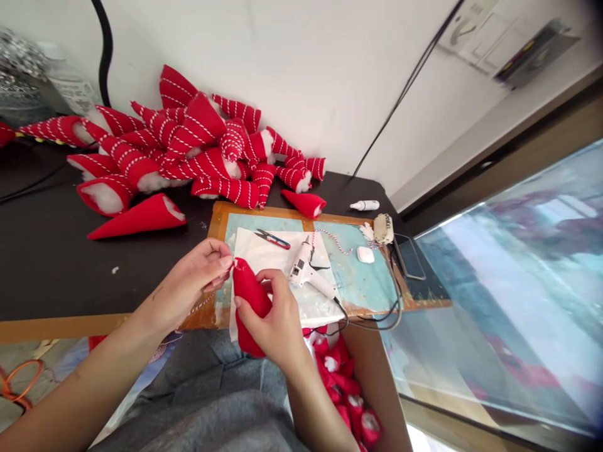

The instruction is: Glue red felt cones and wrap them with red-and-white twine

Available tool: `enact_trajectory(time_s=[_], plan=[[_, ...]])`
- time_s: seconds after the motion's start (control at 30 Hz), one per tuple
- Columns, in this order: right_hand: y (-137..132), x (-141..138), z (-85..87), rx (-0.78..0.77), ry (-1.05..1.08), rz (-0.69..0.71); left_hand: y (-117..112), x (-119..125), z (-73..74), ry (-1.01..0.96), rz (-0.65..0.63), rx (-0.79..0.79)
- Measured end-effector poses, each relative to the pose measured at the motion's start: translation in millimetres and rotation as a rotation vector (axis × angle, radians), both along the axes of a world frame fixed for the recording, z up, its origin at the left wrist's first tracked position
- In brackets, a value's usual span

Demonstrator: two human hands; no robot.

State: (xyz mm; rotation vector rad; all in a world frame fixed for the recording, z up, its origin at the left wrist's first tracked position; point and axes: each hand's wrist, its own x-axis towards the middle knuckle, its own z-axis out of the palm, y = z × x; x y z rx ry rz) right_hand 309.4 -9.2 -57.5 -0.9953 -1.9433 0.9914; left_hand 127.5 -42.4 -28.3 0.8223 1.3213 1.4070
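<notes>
My right hand (pixel 271 314) is wrapped round a plain red stuffed fabric cone (pixel 249 290), its narrow tip pointing up and away from me. At that tip, the thumb and fingers of my left hand (pixel 210 267) are pinched together. Red-and-white twine (pixel 201 306) trails down from beneath the left hand; its end between the fingertips is mostly hidden. Just beyond the right hand, a white glue gun (pixel 306 270) lies on a white sheet (pixel 247 242). Thread snips (pixel 273 239) with dark blades rest on the same sheet.
Many twine-wrapped red cones (pixel 188 138) are heaped against the wall. Two plain cones (pixel 139 218) lie nearer. A cardboard box (pixel 377 370) of red pieces stands below right. A white case (pixel 365 254), a phone (pixel 409 257) and cables occupy the table's right end.
</notes>
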Motion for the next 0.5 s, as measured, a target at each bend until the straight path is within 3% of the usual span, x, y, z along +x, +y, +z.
enact_trajectory(time_s=[0.17,0.4,0.5], plan=[[-3.0,-0.9,1.9,-0.009,0.013,0.024,1.1,3.4,3.8,-0.022,0.006,0.008],[-7.4,-0.2,0.5,0.004,-0.046,0.029,2.7,2.0,-2.4,0.254,0.068,0.099],[-5.5,1.8,0.1,0.000,-0.046,0.028,1.7,-9.2,-5.2,0.231,-0.016,0.105]])
